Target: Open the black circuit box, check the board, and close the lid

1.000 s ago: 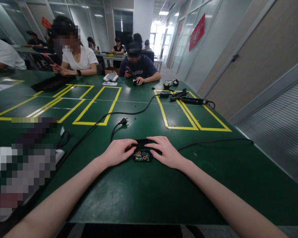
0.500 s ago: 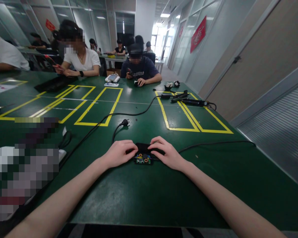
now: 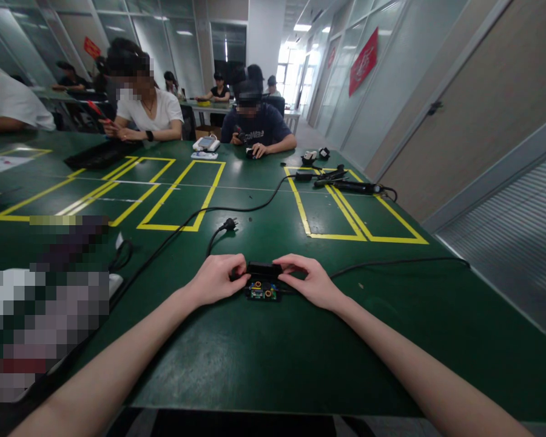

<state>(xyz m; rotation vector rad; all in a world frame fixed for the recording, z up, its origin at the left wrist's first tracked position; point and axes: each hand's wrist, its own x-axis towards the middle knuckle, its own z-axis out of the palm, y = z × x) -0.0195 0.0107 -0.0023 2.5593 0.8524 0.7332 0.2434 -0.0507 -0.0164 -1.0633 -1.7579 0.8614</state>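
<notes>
Between my hands is a black plastic cover (image 3: pixel 262 269), tilted up just behind a green circuit board (image 3: pixel 262 291) with copper-ringed coils. The board sits in a black half-case on the table. My left hand (image 3: pixel 221 277) pinches the left end of the cover between thumb and fingers. At its right end, my right hand (image 3: pixel 307 280) pinches it the same way. A black cord (image 3: pixel 394 263) runs off to the right from the case. Behind my left hand a power plug (image 3: pixel 229 224) lies on its own short cord.
The green table (image 3: pixel 236 358) carries yellow tape rectangles. A long black cable (image 3: pixel 241 210) crosses it to a black adapter (image 3: pixel 304 176) near several black tools (image 3: pixel 346 185). Blurred-out items (image 3: pixel 59 315) lie at left. Co-workers sit across the table, one (image 3: pixel 261 130) in a dark shirt.
The cover has been lifted and tipped more upright behind the circuit board. My fingers have closed in on its two ends. The board has stayed in place.
</notes>
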